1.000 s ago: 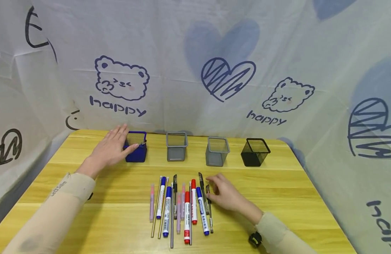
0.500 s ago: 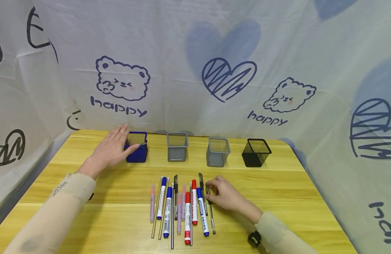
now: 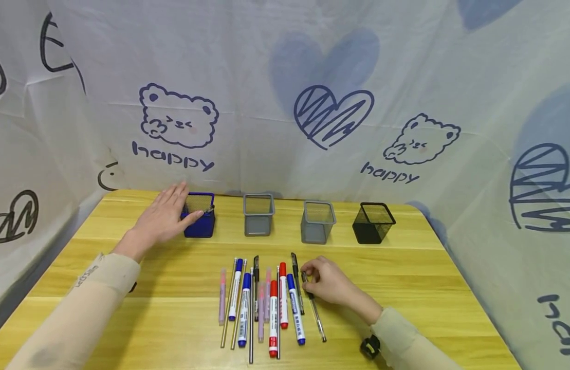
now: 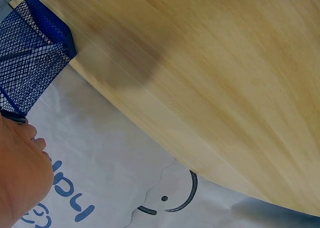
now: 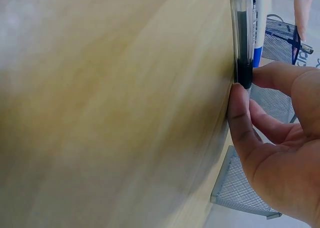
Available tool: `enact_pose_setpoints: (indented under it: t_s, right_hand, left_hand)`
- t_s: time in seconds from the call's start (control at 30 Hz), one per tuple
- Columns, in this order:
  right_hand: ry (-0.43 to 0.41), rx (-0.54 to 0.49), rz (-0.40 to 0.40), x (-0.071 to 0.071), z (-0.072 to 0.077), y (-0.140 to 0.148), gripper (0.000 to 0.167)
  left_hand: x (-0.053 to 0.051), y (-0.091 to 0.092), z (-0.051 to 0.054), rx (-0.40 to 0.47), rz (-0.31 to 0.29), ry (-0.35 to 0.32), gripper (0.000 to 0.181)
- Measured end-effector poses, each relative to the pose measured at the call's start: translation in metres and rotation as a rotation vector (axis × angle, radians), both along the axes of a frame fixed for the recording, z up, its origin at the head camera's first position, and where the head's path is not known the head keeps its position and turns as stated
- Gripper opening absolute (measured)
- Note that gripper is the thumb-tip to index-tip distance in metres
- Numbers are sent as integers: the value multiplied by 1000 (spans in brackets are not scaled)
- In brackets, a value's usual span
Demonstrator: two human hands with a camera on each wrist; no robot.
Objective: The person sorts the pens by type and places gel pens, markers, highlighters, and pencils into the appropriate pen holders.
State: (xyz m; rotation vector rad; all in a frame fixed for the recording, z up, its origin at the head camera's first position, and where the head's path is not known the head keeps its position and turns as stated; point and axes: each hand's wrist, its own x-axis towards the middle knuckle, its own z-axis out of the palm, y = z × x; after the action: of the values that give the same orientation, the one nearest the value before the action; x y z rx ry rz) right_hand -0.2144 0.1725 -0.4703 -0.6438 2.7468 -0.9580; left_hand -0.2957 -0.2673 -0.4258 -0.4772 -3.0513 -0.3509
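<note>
My left hand (image 3: pixel 161 218) rests with straight fingers against the left side of the blue mesh pen holder (image 3: pixel 199 225), its thumb over the rim beside a pen standing inside. In the left wrist view the blue holder (image 4: pixel 30 53) is at the upper left, by the hand (image 4: pixel 22 173). My right hand (image 3: pixel 330 281) pinches the capped end of a black gel pen (image 3: pixel 318 317) between thumb and fingers; the pen slants on the table. The right wrist view has the hand (image 5: pixel 280 133) gripping the pen (image 5: pixel 244 43) near its black part.
Left of the held pen lie a second black pen (image 3: pixel 297 288), red markers (image 3: pixel 273 318), blue markers (image 3: pixel 244 311), pink highlighters (image 3: pixel 222 298) and pencils. Two grey holders (image 3: pixel 258 225) and a black holder (image 3: pixel 368 232) stand along the back. A dark round object (image 3: pixel 370 347) is by the right sleeve.
The held pen's lower end has swung to the right, away from the neighbouring pens. My right fingers have closed on its upper end. The left hand has stayed in place.
</note>
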Motion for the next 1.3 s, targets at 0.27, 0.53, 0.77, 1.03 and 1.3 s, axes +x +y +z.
enact_pose_setpoints:
  t_s: [0.27, 0.53, 0.77, 1.03, 1.3]
  right_hand:
    - [-45, -57, -25, -1, -1, 2, 32]
    - [-58, -146, -58, 2, 2, 6, 34]
    - [-42, -246, -86, 4, 10, 7, 39]
    - [31, -362, -138, 6, 25, 4, 40]
    - [158, -570, -177, 4, 35, -3, 36]
  left_hand:
    - [0, 0, 0, 3, 1, 4, 95]
    - [0, 0, -1, 2, -3, 10, 95]
    - [0, -1, -1, 3, 1, 7, 95]
    - [-2, -2, -2, 1, -1, 9, 95]
    - [-2, -1, -2, 2, -1, 13, 95]
